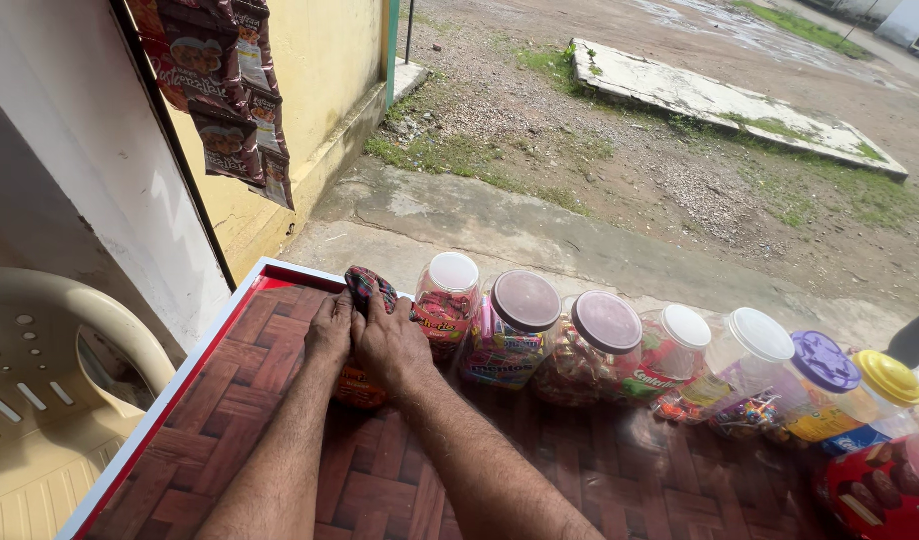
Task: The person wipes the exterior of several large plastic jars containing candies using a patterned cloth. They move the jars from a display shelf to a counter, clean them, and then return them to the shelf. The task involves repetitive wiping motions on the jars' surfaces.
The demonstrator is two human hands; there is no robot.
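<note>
My left hand [328,330] and my right hand [389,342] rest side by side on a jar [359,385] near the far left of a counter. A dark chequered cloth [367,285] lies under both sets of fingers on top of that jar. Orange contents show through the jar just below my hands. Both hands press down on the cloth, with the fingers bent over it. The jar's lid is hidden by the cloth and hands.
A row of several clear sweet jars stretches right: white lid [452,272], grey lid [525,300], brown lid [606,321], purple lid [824,361], yellow lid [887,377]. The counter [279,390] has a brick pattern and a red edge. A cream plastic chair [49,400] stands left; snack packets [229,90] hang above.
</note>
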